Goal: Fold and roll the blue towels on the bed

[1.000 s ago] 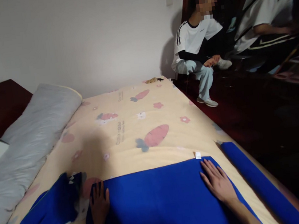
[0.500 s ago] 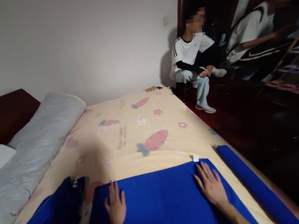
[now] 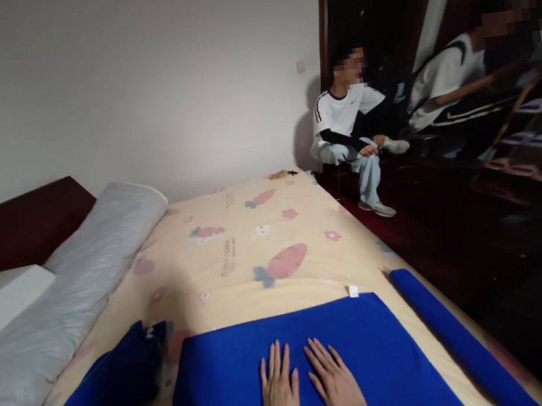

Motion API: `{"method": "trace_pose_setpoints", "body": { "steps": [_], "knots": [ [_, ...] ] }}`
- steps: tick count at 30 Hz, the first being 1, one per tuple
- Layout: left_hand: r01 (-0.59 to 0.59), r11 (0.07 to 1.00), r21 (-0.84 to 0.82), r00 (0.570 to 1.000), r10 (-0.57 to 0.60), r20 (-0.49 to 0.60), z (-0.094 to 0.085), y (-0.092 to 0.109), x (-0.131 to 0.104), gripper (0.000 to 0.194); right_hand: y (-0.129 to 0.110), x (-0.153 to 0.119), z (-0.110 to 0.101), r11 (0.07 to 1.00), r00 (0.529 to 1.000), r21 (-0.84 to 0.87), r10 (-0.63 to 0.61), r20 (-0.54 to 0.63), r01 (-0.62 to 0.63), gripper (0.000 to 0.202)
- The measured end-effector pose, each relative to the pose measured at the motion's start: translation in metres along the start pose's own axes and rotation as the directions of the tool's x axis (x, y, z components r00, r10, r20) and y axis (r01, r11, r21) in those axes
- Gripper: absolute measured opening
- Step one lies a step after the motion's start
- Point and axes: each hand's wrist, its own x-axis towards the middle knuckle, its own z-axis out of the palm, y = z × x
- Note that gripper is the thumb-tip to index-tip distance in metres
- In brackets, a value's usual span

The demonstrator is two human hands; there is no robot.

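A flat blue cloth (image 3: pixel 224 375) with a small white tag (image 3: pixel 353 291) at its far edge lies spread on the bed. Near its middle, my left hand (image 3: pixel 280 391) rests palm down, fingers stretched out. Beside it, with a narrow gap between, my right hand (image 3: pixel 335 381) also lies flat on the cloth, fingers slightly spread. Neither hand holds anything. To the left is a crumpled blue cloth (image 3: pixel 92 399), partly in dark shadow. A long, narrow blue roll or folded strip (image 3: pixel 452 332) lies along the right side of the bed.
The bed (image 3: pixel 238 260) has a cream sheet with carrot prints. A grey pillow or bolster (image 3: pixel 107 244) and a white box (image 3: pixel 8 297) are at the left. One person (image 3: pixel 346 113) sits beyond the bed; another (image 3: pixel 450 86) leans toward a shoe rack (image 3: pixel 537 141).
Both hands have moved inward from the cloth's two sides to its middle and closer to me. The camera view has shifted slightly; the cloth stays flat.
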Motion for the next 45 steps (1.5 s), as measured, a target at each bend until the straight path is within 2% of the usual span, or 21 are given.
{"method": "trace_pose_setpoints", "body": {
  "steps": [2, 4, 6, 8, 9, 10, 12, 15, 16, 17, 19, 21, 24, 26, 28, 30, 33, 38, 41, 45],
  "knots": [
    [0.134, 0.989, 0.057, 0.99, -0.131, -0.056, -0.001, -0.022, -0.011, 0.056, 0.018, -0.009, -0.006, 0.998, 0.998, -0.024, 0.053, -0.032, -0.053, 0.053],
    [0.314, 0.944, 0.101, 0.947, -0.304, -0.104, -0.001, -0.052, -0.026, 0.057, 0.039, -0.024, -0.012, 0.991, 0.99, -0.058, 0.118, -0.079, -0.123, 0.054],
    [0.508, 0.855, 0.103, 0.859, -0.494, -0.137, -0.001, -0.085, -0.044, 0.06, 0.061, -0.044, -0.017, 0.973, 0.971, -0.103, 0.19, -0.145, -0.206, 0.057],
    [0.677, 0.734, 0.052, 0.729, -0.66, -0.181, -0.002, -0.115, -0.06, 0.063, 0.082, -0.065, -0.021, 0.946, 0.941, -0.14, 0.256, -0.222, -0.291, 0.061],
    [0.728, 0.686, 0.018, 0.673, -0.709, -0.211, -0.003, -0.128, -0.066, 0.064, 0.091, -0.074, -0.022, 0.932, 0.922, -0.149, 0.286, -0.263, -0.331, 0.063],
    [0.755, 0.656, -0.011, 0.635, -0.735, -0.237, -0.005, -0.138, -0.071, 0.063, 0.099, -0.082, -0.023, 0.918, 0.902, -0.15, 0.311, -0.301, -0.366, 0.065],
    [0.774, 0.632, -0.046, 0.597, -0.752, -0.28, -0.008, -0.151, -0.074, 0.06, 0.111, -0.094, -0.024, 0.902, 0.869, -0.137, 0.339, -0.361, -0.409, 0.067],
    [0.808, 0.586, -0.063, 0.545, -0.784, -0.299, -0.017, -0.156, -0.072, 0.06, 0.119, -0.097, -0.023, 0.895, 0.837, -0.104, 0.356, -0.416, -0.433, 0.069],
    [0.813, 0.579, -0.062, 0.542, -0.79, -0.287, -0.021, -0.155, -0.071, 0.061, 0.117, -0.095, -0.023, 0.893, 0.827, -0.095, 0.36, -0.432, -0.439, 0.069],
    [0.804, 0.591, -0.057, 0.558, -0.785, -0.269, -0.024, -0.151, -0.069, 0.061, 0.113, -0.092, -0.022, 0.89, 0.816, -0.087, 0.366, -0.447, -0.447, 0.068],
    [0.747, 0.664, -0.046, 0.638, -0.734, -0.232, -0.027, -0.135, -0.066, 0.059, 0.093, -0.081, -0.02, 0.894, 0.813, -0.074, 0.364, -0.454, -0.441, 0.063],
    [0.648, 0.762, -0.019, 0.739, -0.634, -0.23, -0.025, -0.102, -0.061, 0.058, 0.06, -0.067, -0.017, 0.921, 0.855, -0.058, 0.333, -0.399, -0.385, 0.055],
    [0.484, 0.871, 0.079, 0.856, -0.453, -0.248, -0.009, -0.032, -0.053, 0.056, -0.005, -0.044, -0.011, 0.969, 0.951, 0.013, 0.245, -0.19, -0.247, 0.052],
    [0.312, 0.947, 0.075, 0.94, -0.296, -0.168, 0.005, 0.013, -0.05, 0.055, -0.041, -0.034, -0.008, 0.976, 0.978, 0.082, 0.206, -0.044, -0.202, 0.054],
    [0.218, 0.976, 0.025, 0.975, -0.216, -0.055, 0.016, 0.043, -0.051, 0.054, -0.062, -0.032, -0.008, 0.97, 0.978, 0.135, 0.189, 0.09, -0.2, 0.053],
    [0.208, 0.978, -0.031, 0.978, -0.207, 0.036, 0.022, 0.056, -0.056, 0.053, -0.066, -0.037, -0.012, 0.967, 0.97, 0.167, 0.163, 0.181, -0.194, 0.052],
    [0.235, 0.969, -0.08, 0.971, -0.229, 0.073, 0.018, 0.052, -0.063, 0.052, -0.053, -0.049, -0.019, 0.97, 0.968, 0.171, 0.138, 0.207, -0.175, 0.055],
    [0.366, 0.93, 0.029, 0.93, -0.367, 0.028, -0.002, 0.029, -0.068, 0.054, -0.031, -0.067, -0.022, 0.959, 0.956, 0.077, 0.26, 0.136, -0.272, 0.06],
    [0.489, 0.868, 0.085, 0.871, -0.491, 0.006, -0.01, 0.005, -0.072, 0.057, -0.017, -0.079, -0.018, 0.94, 0.939, 0.017, 0.34, 0.058, -0.342, 0.062],
    [0.661, 0.747, 0.066, 0.75, -0.66, -0.037, -0.016, -0.054, -0.084, 0.063, 0.015, -0.102, -0.017, 0.887, 0.891, -0.092, 0.447, -0.079, -0.453, 0.068]
  ]
}}
